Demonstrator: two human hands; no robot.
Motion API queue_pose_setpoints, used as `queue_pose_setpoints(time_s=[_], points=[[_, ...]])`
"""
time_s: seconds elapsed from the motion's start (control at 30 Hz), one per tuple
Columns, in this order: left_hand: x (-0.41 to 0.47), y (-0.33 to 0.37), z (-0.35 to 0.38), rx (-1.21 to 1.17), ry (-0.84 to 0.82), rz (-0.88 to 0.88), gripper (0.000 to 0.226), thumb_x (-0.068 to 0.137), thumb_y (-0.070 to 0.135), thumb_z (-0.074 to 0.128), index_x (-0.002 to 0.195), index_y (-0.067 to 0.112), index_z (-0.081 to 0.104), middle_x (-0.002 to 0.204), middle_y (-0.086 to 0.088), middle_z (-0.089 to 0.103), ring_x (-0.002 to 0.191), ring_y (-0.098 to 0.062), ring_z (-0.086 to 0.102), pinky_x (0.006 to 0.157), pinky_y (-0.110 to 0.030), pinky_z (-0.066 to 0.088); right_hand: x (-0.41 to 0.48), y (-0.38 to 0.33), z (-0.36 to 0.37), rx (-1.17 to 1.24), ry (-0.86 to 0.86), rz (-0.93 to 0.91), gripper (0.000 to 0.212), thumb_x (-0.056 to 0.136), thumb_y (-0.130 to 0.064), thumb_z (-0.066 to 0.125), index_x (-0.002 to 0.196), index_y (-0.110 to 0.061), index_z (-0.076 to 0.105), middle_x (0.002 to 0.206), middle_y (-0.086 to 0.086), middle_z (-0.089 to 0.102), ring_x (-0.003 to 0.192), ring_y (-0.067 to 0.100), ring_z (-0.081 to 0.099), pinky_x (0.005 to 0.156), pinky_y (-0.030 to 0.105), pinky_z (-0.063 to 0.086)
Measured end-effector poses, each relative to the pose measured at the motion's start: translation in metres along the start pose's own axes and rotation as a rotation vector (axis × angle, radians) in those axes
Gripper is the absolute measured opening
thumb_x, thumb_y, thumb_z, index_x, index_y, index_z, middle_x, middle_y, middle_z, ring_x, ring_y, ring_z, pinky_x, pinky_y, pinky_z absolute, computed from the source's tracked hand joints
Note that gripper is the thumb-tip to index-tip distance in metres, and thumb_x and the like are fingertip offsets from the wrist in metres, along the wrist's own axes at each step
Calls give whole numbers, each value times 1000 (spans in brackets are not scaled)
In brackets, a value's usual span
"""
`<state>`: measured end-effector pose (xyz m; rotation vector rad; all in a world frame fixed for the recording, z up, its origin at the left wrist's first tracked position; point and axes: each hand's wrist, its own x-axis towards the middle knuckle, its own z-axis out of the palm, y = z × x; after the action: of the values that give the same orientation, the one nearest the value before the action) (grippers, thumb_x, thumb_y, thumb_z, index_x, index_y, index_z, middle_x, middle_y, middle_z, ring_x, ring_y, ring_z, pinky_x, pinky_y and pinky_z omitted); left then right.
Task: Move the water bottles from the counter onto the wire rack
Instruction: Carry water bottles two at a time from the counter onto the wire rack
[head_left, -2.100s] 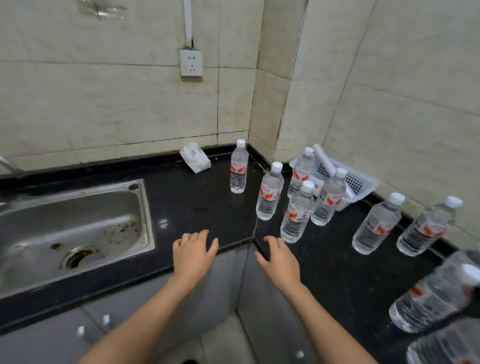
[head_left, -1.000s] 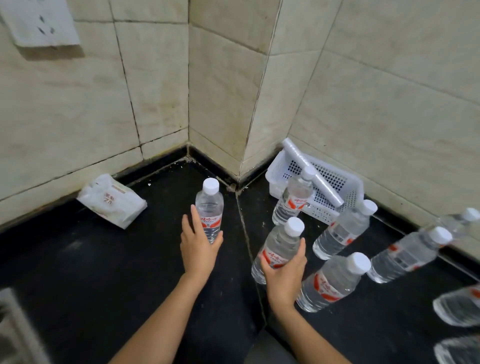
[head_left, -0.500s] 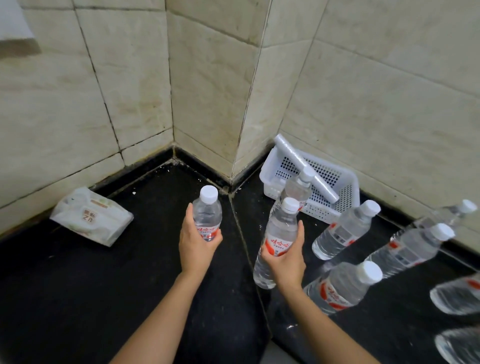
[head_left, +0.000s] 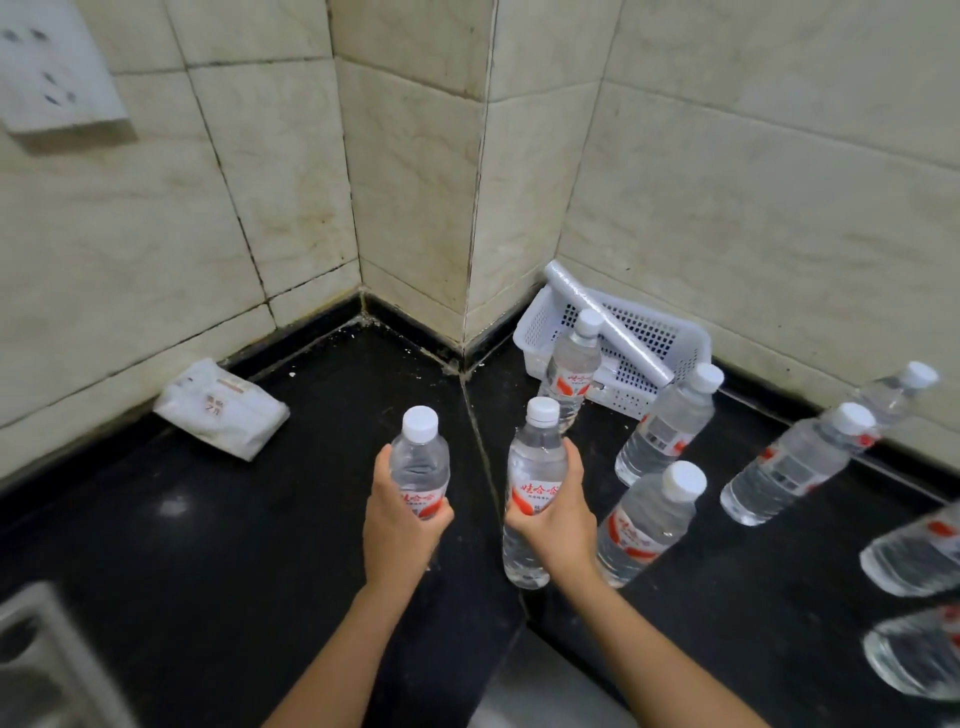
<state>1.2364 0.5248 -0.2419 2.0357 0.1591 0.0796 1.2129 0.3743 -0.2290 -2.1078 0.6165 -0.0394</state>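
My left hand (head_left: 400, 525) grips a clear water bottle (head_left: 420, 460) with a white cap and red label, held upright above the black counter (head_left: 234, 545). In my right hand (head_left: 558, 525) is a second such bottle (head_left: 535, 470), also upright and lifted. Several more bottles stand on the counter to the right: one (head_left: 647, 522) beside my right hand, one (head_left: 667, 426) behind it, one (head_left: 571, 369) in front of the basket, and one (head_left: 800, 462) further right. No wire rack is in view.
A white plastic basket (head_left: 675, 338) with a roll of clear bags (head_left: 602, 319) sits in the tiled corner. A white tissue pack (head_left: 221, 408) lies at the back left. A wall socket (head_left: 52, 73) is top left; the sink rim (head_left: 47, 649) shows bottom left.
Both hands reached from the counter edge, closed on a bottle each and raised them off the counter. The view has pulled back a little and the two bottles are closer to me.
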Motion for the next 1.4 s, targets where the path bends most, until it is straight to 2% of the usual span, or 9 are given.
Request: queue_pose_setpoints(time_s=[0.17,0.33,0.43,0.6,0.7,0.93,1.1,1.27,1.4], points=[[-66,0,-6,5,-16,-28,92,67,10,73,139,29,18,135,-4,49,115,-27,53,92,-36,43,-52,28,-14,-26,-102,-72,100,62,-28,71,136,-44,7,135,-3,47,116,26,52,97,45,44],[-147,0,-18,34,34,-57,92,67,14,72,138,35,18,132,-2,53,112,-28,56,88,-35,43,-112,66,-35,-83,-181,-136,94,62,-30,68,137,-42,12,134,-6,50,114,25,55,91,36,44],[-190,3,-25,42,80,-69,91,66,16,72,137,37,18,130,-4,54,110,-30,56,90,-40,45,-143,87,-52,-75,-176,-154,93,63,-27,68,137,-41,14,132,-5,51,111,25,56,86,33,44],[-241,8,-31,67,15,-69,91,67,20,72,138,38,17,130,-6,55,109,-34,57,90,-40,45,-186,110,-84,24,-70,-127,91,59,-25,69,131,-46,18,124,-9,55,103,24,59,79,32,45],[-259,13,-24,83,-70,-11,90,67,21,72,138,36,18,131,-7,54,109,-35,57,88,-40,46,-210,124,-107,44,27,-106,92,59,-24,70,133,-44,18,121,-9,56,101,23,60,76,29,42],[-305,28,-2,22,-345,151,92,67,16,74,138,34,18,133,-6,51,113,-33,54,91,-41,46,-293,162,-156,66,322,38,92,61,-23,72,134,-41,19,109,-12,55,99,25,60,78,32,47],[-358,22,1,-38,-519,191,90,66,13,74,136,35,21,126,-8,55,107,-35,55,89,-42,45,-378,194,-172,117,518,177,92,62,-18,75,135,-36,22,100,-8,54,88,20,57,79,30,46],[-426,22,19,-8,-754,232,88,68,15,73,137,35,22,123,-9,58,104,-35,58,86,-40,46,-458,237,-190,66,628,310,95,59,-15,75,135,-36,22,106,-11,52,98,23,60,84,35,50],[-481,32,44,36,-889,303,90,67,22,74,137,37,20,124,-8,58,105,-34,59,87,-39,48,-507,273,-217,53,733,379,97,56,-19,76,135,-36,22,110,-12,52,99,22,60,80,32,49]])
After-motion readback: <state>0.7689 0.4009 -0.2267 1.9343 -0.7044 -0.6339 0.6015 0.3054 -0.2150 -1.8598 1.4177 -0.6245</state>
